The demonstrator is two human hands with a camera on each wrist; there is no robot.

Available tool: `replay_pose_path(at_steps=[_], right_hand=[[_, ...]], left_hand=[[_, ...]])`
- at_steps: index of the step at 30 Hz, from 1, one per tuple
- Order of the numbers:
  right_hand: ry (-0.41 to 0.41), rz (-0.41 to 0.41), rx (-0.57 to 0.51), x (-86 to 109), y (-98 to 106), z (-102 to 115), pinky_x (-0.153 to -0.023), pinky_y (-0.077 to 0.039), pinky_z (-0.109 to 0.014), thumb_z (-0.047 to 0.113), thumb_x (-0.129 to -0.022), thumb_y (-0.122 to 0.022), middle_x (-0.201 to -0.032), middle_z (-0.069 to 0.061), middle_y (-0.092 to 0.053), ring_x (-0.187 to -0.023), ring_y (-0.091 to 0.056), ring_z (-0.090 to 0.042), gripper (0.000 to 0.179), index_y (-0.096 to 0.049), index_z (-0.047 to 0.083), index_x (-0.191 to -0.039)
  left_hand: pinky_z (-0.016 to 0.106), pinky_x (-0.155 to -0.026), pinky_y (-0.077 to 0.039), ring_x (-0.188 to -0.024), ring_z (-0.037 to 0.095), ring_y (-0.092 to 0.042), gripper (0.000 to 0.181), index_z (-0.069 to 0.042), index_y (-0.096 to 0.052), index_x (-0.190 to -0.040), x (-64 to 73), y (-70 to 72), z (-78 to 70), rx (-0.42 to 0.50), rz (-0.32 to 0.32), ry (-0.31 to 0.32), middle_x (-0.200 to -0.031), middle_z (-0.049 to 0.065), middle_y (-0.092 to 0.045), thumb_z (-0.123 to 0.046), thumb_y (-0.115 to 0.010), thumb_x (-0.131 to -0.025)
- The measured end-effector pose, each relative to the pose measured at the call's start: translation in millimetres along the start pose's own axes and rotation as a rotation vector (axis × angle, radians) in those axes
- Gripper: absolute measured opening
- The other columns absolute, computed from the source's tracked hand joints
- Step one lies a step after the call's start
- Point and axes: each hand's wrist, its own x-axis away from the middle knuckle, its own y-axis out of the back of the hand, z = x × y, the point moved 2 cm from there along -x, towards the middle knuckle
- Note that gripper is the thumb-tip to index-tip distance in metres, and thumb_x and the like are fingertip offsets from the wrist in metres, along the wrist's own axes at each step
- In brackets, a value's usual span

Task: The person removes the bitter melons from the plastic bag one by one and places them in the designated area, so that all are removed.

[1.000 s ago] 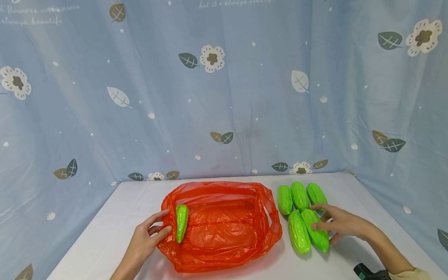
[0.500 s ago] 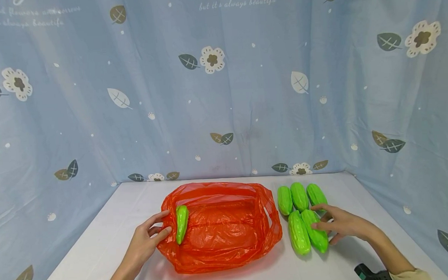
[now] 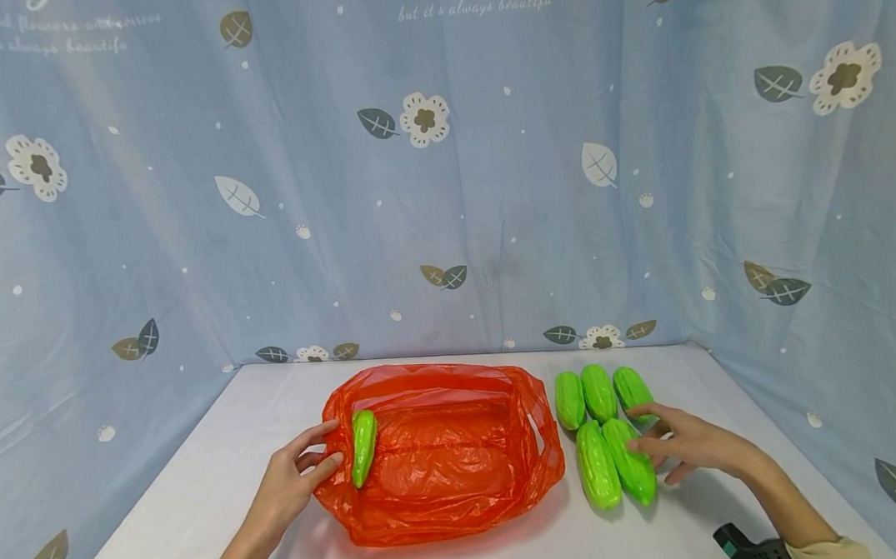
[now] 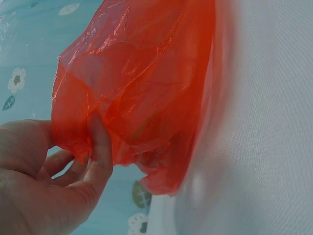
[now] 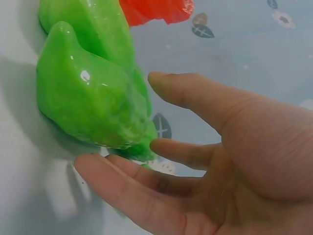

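In the head view a red plastic bag lies with its mouth spread wide. My left hand pinches the bag's left edge between thumb and fingers; the left wrist view shows the thumb pressed on the thin red film. A slim green chili pepper rests against the bag's left inner side. To the right, several plump, ridged green bitter melons lie grouped together. My right hand hovers beside the nearest right bitter melon, fingers spread and relaxed, with a small gap in the right wrist view.
The white table ends at a blue patterned curtain on the back and both sides. A dark device sits at my right wrist. The bag's right side comes close to the bitter melons.
My right hand has drawn slightly to the right, away from the near bitter melon. The left hand and the bag have stayed where they were.
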Motion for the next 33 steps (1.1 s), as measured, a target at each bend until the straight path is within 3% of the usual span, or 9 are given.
replay_pose_path(at_steps=[10,18,24,33], right_hand=[[0.051,-0.040,0.102,2.0,7,5,-0.064,-0.059,-0.042,0.032,-0.097,-0.060,-0.111,-0.018,-0.062,-0.091,-0.065,-0.027,0.073,-0.026,-0.005,-0.149],[0.070,-0.189,0.247,4.8,6,20,-0.058,-0.056,-0.034,0.036,-0.094,-0.065,-0.102,-0.013,-0.067,-0.087,-0.065,-0.025,0.070,-0.037,-0.004,-0.144],[0.068,-0.259,0.315,6.1,4,33,-0.055,-0.054,-0.033,0.038,-0.093,-0.065,-0.091,-0.012,-0.064,-0.071,-0.062,-0.022,0.067,-0.042,-0.004,-0.141],[0.124,-0.278,0.347,4.1,-2,57,-0.055,-0.053,-0.031,0.039,-0.092,-0.067,-0.090,-0.007,-0.065,-0.070,-0.059,-0.016,0.063,-0.048,0.000,-0.138]], left_hand=[[0.021,-0.075,-0.056,-0.096,0.013,-0.065,0.054,-0.015,-0.053,-0.141,0.2,0.1,0.8,-0.021,0.004,0.016,-0.135,0.015,-0.057,-0.019,-0.072,-0.090],[0.022,-0.076,-0.056,-0.096,0.013,-0.065,0.055,-0.015,-0.053,-0.141,-0.6,-1.1,0.4,-0.033,0.004,0.010,-0.136,0.015,-0.057,-0.021,-0.072,-0.090],[0.023,-0.077,-0.057,-0.097,0.014,-0.066,0.055,-0.015,-0.052,-0.141,-1.1,-1.6,0.4,-0.037,0.008,0.007,-0.137,0.015,-0.056,-0.022,-0.072,-0.089],[0.021,-0.076,-0.056,-0.096,0.012,-0.065,0.055,-0.015,-0.052,-0.141,-0.9,-3.2,1.1,-0.026,0.012,0.015,-0.135,0.015,-0.058,-0.023,-0.072,-0.089]])
